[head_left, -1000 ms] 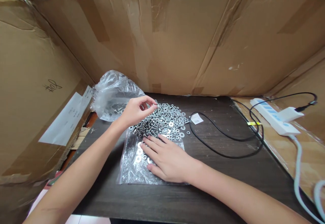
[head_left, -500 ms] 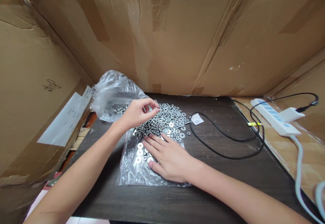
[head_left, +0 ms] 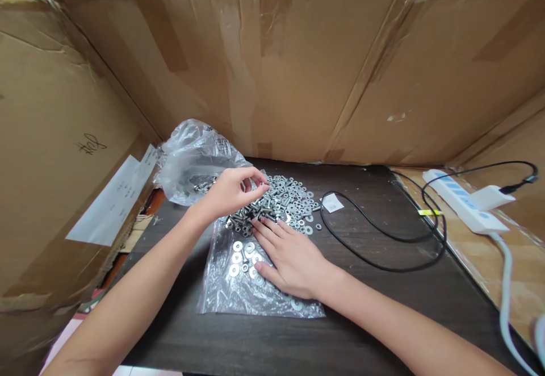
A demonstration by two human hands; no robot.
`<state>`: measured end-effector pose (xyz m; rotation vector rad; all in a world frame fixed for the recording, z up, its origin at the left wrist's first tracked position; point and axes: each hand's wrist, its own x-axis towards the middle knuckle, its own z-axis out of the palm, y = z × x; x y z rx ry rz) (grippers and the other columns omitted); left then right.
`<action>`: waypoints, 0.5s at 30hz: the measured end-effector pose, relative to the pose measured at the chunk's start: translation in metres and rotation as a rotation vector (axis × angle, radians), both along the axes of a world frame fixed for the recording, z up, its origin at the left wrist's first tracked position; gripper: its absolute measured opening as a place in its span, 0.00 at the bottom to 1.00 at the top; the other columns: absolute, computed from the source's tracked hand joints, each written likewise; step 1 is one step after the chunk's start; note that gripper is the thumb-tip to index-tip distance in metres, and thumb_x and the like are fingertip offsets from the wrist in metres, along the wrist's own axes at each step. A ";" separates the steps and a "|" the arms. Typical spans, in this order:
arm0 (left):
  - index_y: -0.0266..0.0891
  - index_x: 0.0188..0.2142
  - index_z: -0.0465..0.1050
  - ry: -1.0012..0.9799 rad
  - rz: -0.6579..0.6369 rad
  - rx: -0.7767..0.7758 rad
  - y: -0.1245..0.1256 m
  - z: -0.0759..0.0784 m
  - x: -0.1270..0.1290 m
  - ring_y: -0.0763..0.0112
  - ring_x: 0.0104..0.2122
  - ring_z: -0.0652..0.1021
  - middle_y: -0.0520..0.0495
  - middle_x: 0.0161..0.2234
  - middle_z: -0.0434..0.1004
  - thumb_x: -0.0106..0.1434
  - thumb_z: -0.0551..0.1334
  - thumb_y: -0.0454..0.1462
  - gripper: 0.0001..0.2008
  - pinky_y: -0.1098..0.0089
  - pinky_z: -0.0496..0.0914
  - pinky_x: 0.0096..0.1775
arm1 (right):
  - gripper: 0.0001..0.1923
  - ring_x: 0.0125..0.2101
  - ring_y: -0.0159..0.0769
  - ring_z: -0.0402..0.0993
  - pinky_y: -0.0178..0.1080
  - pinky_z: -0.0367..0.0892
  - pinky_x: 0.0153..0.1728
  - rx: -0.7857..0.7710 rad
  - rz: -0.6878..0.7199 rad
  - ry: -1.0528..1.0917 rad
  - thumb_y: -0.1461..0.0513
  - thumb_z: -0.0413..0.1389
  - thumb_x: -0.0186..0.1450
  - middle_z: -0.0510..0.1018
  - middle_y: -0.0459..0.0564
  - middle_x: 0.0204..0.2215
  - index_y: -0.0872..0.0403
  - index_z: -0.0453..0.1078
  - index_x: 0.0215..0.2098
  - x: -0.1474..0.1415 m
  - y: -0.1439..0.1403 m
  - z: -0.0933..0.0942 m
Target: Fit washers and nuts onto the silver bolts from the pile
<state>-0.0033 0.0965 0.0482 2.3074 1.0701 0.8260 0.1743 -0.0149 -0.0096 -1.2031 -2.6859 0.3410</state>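
Note:
A heap of small metal bolts, nuts and washers (head_left: 286, 199) lies on the dark table (head_left: 361, 308), partly on a flat clear plastic bag (head_left: 242, 291). My left hand (head_left: 232, 192) hovers over the heap's left edge, fingertips pinched together on something small that I cannot make out. My right hand (head_left: 293, 257) lies flat, palm down, on the flat bag, fingers spread and touching the near edge of the heap. A few large washers (head_left: 238, 257) sit loose on the bag just left of that hand.
A crumpled clear bag (head_left: 191, 157) with more hardware stands at the back left. A black cable (head_left: 383, 234) loops across the table's right half, past a small white label (head_left: 332, 203). A white power strip (head_left: 464, 205) lies at the right. Cardboard walls enclose the table.
My right hand has slid forward along the flat bag toward the heap, uncovering washers. My left hand has stayed over the heap, its fingers shifting slightly.

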 end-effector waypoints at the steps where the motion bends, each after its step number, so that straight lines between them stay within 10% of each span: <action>1: 0.39 0.35 0.78 0.001 -0.005 -0.003 0.000 -0.002 0.001 0.75 0.23 0.71 0.51 0.26 0.77 0.62 0.64 0.40 0.07 0.73 0.67 0.29 | 0.34 0.69 0.46 0.47 0.52 0.47 0.68 -0.001 -0.001 0.002 0.48 0.40 0.73 0.53 0.56 0.69 0.62 0.55 0.68 0.001 0.001 0.000; 15: 0.38 0.38 0.76 -0.337 0.182 -0.141 -0.009 -0.054 0.030 0.74 0.25 0.73 0.49 0.33 0.78 0.62 0.63 0.43 0.10 0.73 0.68 0.30 | 0.24 0.63 0.43 0.62 0.52 0.56 0.63 -0.006 -0.015 0.249 0.55 0.42 0.73 0.69 0.57 0.61 0.57 0.67 0.59 0.032 0.031 -0.003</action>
